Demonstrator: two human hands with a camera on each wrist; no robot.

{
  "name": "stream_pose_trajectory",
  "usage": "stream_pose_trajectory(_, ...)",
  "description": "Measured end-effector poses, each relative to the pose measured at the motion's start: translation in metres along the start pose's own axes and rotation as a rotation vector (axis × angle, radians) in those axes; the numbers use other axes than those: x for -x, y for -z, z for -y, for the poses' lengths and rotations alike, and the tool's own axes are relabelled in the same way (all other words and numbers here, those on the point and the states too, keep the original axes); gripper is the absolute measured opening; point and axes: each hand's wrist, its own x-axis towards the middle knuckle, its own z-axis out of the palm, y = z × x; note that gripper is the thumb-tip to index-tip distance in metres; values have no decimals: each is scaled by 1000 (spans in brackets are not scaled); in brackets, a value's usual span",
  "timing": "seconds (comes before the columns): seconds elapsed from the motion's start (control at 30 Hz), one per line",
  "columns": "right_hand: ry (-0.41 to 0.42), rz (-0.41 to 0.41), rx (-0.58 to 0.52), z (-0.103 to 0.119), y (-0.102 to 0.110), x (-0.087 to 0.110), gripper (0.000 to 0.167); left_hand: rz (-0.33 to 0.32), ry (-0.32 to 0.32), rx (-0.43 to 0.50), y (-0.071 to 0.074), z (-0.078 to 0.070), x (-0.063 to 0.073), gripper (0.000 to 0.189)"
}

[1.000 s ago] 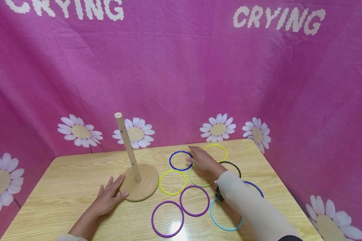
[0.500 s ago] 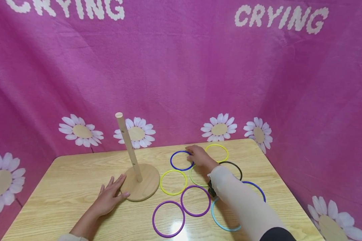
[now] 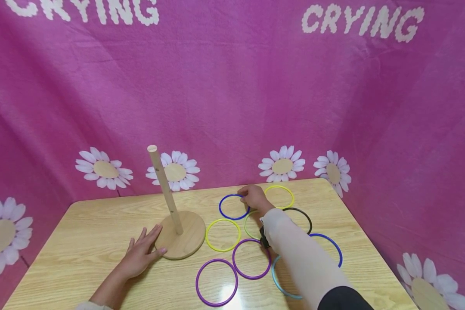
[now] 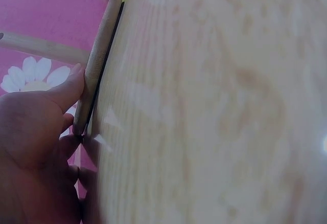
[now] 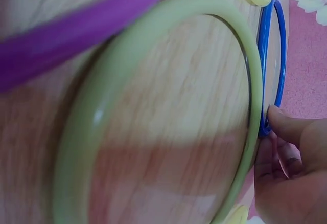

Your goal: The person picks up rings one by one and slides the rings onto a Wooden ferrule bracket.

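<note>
Pale wood meets me in the head view: a post (image 3: 165,189) rising from a round base (image 3: 189,241) on the tabletop (image 3: 112,215). My left hand (image 3: 139,255) lies at the base's left edge, fingers spread, I think to keep it from sliding. My right hand (image 3: 254,198) pinches the right side of the far blue ring (image 3: 231,219). The other rings (image 3: 206,235) lie flat in one layer, probably so each can be grasped singly. White letters on the pink cloth (image 3: 232,94) read CRYING twice, the left one clipped at the top.

In the left wrist view, my thumb rests against the base's rim; the other fingers are partly hidden.

In the right wrist view, thumb and fingers meet at the blue ring's edge, a light hold that I judge suits so thin a hoop; whether it is off the wood I cannot tell. The green ring (image 5: 96,114) is just beside it. Neither wrist view shows me a readable label.
</note>
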Motion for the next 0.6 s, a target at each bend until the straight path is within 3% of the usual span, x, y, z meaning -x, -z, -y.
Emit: stream_pose_trajectory(0.6,-105,-86,-1,3,0,-3,12,-8,-13,4,-1,3,-1,79)
